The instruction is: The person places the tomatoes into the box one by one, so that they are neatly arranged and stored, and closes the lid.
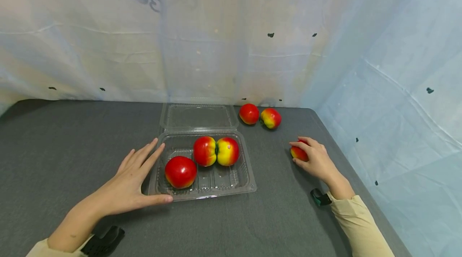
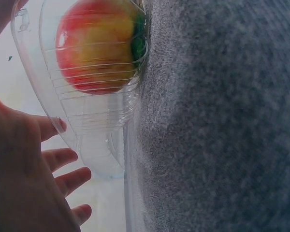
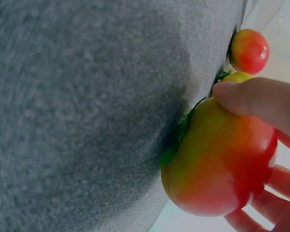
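A clear plastic clamshell box stands on the grey table with its lid folded back. Inside lie a red apple at the left front and two red-and-yellow apples side by side behind it. My left hand is at the box's left side, fingers spread, thumb by the near left corner. In the left wrist view the fingertips lie along the clear wall. Over on the right, my right hand grips another apple between thumb and fingers, its green leafy end facing the table.
Two more apples sit beside the opened lid, near the back edge. White sheeting hangs behind the table and along its right side. The grey tabletop extends to the left.
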A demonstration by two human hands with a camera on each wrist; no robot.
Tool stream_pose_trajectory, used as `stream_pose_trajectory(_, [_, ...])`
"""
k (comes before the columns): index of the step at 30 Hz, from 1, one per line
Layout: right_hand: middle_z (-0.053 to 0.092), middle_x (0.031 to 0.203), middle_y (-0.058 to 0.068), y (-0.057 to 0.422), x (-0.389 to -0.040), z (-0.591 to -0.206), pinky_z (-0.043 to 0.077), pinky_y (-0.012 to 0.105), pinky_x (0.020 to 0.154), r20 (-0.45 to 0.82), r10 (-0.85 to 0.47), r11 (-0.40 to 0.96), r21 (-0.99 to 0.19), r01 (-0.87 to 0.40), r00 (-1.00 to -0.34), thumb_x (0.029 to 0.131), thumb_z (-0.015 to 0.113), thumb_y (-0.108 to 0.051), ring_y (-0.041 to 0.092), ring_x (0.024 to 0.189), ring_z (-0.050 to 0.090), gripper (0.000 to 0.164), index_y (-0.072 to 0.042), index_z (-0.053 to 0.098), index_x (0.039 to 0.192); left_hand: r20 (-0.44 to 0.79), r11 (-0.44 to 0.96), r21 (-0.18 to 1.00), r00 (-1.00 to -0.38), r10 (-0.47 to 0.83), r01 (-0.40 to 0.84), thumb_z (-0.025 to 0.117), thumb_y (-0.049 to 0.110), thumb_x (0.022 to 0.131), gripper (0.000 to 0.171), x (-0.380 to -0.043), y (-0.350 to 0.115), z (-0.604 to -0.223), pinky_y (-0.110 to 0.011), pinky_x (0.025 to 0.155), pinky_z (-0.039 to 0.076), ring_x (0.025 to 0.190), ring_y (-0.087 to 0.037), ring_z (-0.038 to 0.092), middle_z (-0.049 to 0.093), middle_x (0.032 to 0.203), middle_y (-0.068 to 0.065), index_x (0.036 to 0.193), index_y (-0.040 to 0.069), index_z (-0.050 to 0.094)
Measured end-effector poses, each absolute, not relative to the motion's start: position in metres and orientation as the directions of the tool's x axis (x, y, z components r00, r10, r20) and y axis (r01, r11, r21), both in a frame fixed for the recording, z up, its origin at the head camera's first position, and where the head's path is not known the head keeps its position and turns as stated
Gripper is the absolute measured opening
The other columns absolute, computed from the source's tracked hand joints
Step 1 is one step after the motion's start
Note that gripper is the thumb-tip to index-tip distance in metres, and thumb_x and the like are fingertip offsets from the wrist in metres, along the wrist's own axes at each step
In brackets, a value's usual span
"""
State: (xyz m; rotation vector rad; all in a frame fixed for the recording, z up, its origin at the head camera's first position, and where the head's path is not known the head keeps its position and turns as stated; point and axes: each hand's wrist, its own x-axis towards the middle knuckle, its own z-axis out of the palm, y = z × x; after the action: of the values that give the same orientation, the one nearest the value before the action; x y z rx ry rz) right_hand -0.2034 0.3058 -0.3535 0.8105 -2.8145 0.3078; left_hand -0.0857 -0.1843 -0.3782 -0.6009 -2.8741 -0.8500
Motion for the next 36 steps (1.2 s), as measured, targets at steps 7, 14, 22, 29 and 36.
stream_pose_trajectory(7, [0.054,0.127,0.027,0.305,-0.204,-0.356,0.039,0.064,0.088,0.333,-0.536,0.797,-0.105,-0.595,-0.776,0.076,0.080,-0.009,0.045,0.112,0.052,0.046,-0.004,0.065,0.119,0.192,0.770,0.502,-0.919,0.344,0.393,0.071,0.066,0.071,0.114,-0.086,-0.184,-0.379,-0.062,0.114,0.002,0.142,-0.039,0.017,0.007,0.161,-0.012,0.156,0.020,0.010])
stream_pose_trajectory(14, [0.054,0.126,0.026,0.300,-0.205,-0.354,0.042,0.063,0.087,0.397,-0.557,0.762,-0.103,-0.639,-0.729,0.074,0.081,-0.010,0.044,0.111,0.053,0.046,-0.004,0.065,0.118,0.195,0.768,0.503,-0.917,0.347,0.397,0.071,0.067,0.071,0.114,-0.086,-0.185,-0.379,-0.062,0.114,0.001,0.142,-0.039,0.016,0.007,0.161,-0.012,0.156,0.022,0.009])
stream_pose_trajectory(22, [0.053,0.129,0.024,0.290,-0.205,-0.351,0.039,0.063,0.090,0.416,-0.553,0.748,-0.136,-0.650,-0.722,0.076,0.080,-0.013,0.043,0.115,0.051,0.046,-0.008,0.065,0.120,0.194,0.766,0.505,-0.917,0.349,0.398,0.071,0.066,0.071,0.115,-0.086,-0.185,-0.379,-0.062,0.114,0.001,0.142,-0.039,0.016,0.006,0.161,-0.012,0.156,0.021,0.009])
stream_pose_trajectory(29, [0.054,0.129,0.023,0.278,-0.204,-0.345,0.038,0.064,0.092,0.458,-0.569,0.704,-0.158,-0.692,-0.683,0.076,0.080,-0.011,0.042,0.114,0.051,0.047,-0.008,0.065,0.120,0.196,0.767,0.504,-0.917,0.347,0.397,0.071,0.066,0.071,0.115,-0.086,-0.185,-0.379,-0.062,0.114,0.001,0.142,-0.040,0.017,0.006,0.161,-0.012,0.156,0.022,0.008])
stream_pose_trajectory(36, [0.053,0.132,0.021,0.267,-0.204,-0.339,0.038,0.060,0.094,0.477,-0.582,0.666,-0.184,-0.722,-0.659,0.076,0.080,-0.012,0.040,0.116,0.050,0.048,-0.008,0.064,0.121,0.198,0.765,0.506,-0.916,0.348,0.399,0.071,0.066,0.071,0.114,-0.086,-0.185,-0.379,-0.062,0.114,0.001,0.142,-0.040,0.017,0.006,0.161,-0.011,0.156,0.020,0.010])
